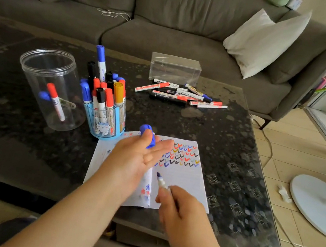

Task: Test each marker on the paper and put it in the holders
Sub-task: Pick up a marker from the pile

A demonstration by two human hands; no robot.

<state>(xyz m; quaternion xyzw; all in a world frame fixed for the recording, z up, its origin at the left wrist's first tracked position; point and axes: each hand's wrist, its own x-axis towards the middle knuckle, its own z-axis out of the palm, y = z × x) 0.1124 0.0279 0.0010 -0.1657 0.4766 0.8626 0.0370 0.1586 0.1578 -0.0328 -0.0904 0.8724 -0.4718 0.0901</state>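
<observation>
Table: we worked at a dark speckled stone table (209,135) with a glossy, glass-like top and a rounded near corner.
Paper: our white sheet (184,183) lay flat near the front edge, rows of small red, blue, black and orange check marks in its upper right part and blurry red and blue scribbles near its lower middle.
Blue holder: a round light-blue plastic holder (105,122) with a cartoon figure on its front stood just left of the paper's far corner, packed with upright markers capped red, blue, black and orange.
Clear jar: a tall transparent cylinder (37,72) stood left of the blue holder; inside we saw one red-capped white marker (56,101) leaning, with a blue cap showing beside it.
Loose pile: more markers (180,95) lay heaped flat farther back, before a clear rectangular box (175,69).
Left hand: our left hand (139,156) hovered palm-up over the paper, thumb pinning a blue cap (148,137) against the fingers, the other fingers stretched forward.
Right hand: our right hand (178,207) gripped the uncapped blue marker (161,181) in curled fingers, its tip pointing up and away just above the paper's lower middle; we could not tell whether it touched.
</observation>
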